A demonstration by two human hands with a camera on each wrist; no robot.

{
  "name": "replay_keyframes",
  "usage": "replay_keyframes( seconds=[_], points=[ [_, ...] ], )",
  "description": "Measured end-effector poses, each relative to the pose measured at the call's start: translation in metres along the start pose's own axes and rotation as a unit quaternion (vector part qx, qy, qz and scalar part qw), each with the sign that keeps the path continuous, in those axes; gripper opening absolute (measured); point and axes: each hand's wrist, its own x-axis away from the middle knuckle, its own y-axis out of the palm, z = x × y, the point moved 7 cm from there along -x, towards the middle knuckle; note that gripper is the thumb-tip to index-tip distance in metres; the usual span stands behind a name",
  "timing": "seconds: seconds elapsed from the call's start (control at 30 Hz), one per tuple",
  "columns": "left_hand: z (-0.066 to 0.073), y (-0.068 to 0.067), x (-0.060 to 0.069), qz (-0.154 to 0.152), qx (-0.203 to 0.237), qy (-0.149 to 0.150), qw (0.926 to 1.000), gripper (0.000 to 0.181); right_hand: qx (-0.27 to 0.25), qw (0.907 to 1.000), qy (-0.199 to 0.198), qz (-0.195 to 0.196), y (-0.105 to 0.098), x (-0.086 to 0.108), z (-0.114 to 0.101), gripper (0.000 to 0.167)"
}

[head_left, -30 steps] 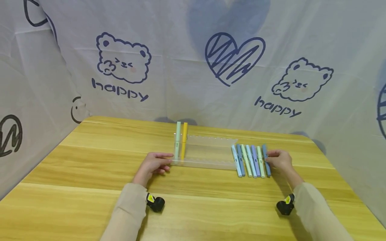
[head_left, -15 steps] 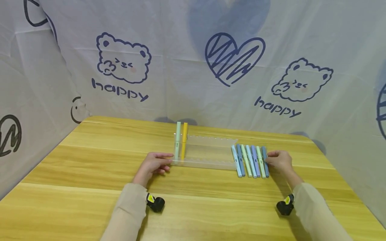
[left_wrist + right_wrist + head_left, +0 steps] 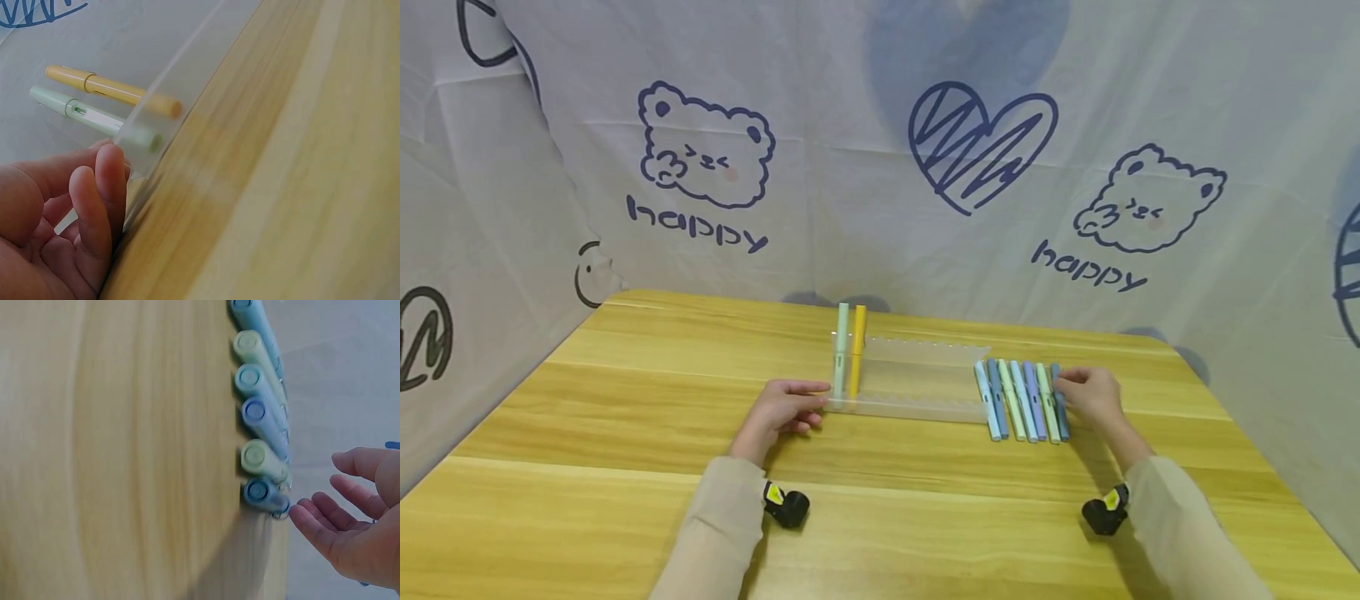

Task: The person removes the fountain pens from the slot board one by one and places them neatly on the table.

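Note:
My left hand (image 3: pixel 782 408) is at the left end of a clear plastic pen rack (image 3: pixel 917 410); in the left wrist view its thumb and a fingertip pinch the rack's corner. A mint green pen (image 3: pixel 841 350) and a yellow pen (image 3: pixel 857 350) lean in the rack's left part. Right of the rack, several capped pens lie side by side in a row, among them a lavender pen (image 3: pixel 1037 400). At the row's right end my right hand (image 3: pixel 1093 396) is beside a dark blue pen (image 3: pixel 1062 417). In the right wrist view its thumb and fingers stand apart, a fingertip close to that pen.
A wooden table (image 3: pixel 925 517) carries everything. Behind it hangs a pale cloth (image 3: pixel 850 208) printed with bears and hearts. Small black cameras (image 3: pixel 788 507) sit on both wrists.
The dark blue pen has shifted left against the pale green one. My right hand has moved slightly left and up, over that pen's upper part. My left hand has stayed put.

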Motion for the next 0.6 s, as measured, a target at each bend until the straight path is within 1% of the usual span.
replay_keyframes(
  seconds=[0.13, 0.3, 0.33, 0.47, 0.6],
  points=[
    [0.000, 0.000, 0.000, -0.003, 0.001, -0.004, 1.0000, 0.032, -0.013, 0.9995, -0.022, 0.017, 0.001, 0.000, -0.009, 0.030],
    [-0.002, 0.000, -0.001, 0.001, 0.001, -0.007, 1.0000, 0.030, -0.042, 0.9981, -0.037, 0.024, 0.007, 0.002, -0.019, 0.028],
    [-0.002, 0.000, -0.001, 0.004, -0.001, -0.004, 1.0000, 0.031, -0.047, 0.9978, -0.039, 0.025, 0.009, 0.002, -0.021, 0.027],
    [0.000, 0.000, 0.001, 0.000, 0.001, 0.001, 1.0000, 0.033, -0.066, 0.9959, -0.054, 0.030, 0.014, 0.003, -0.028, 0.024],
    [0.001, 0.000, 0.002, -0.004, -0.002, 0.010, 0.9999, 0.033, -0.091, 0.9937, -0.058, 0.031, 0.020, 0.005, -0.037, 0.023]
  ],
)
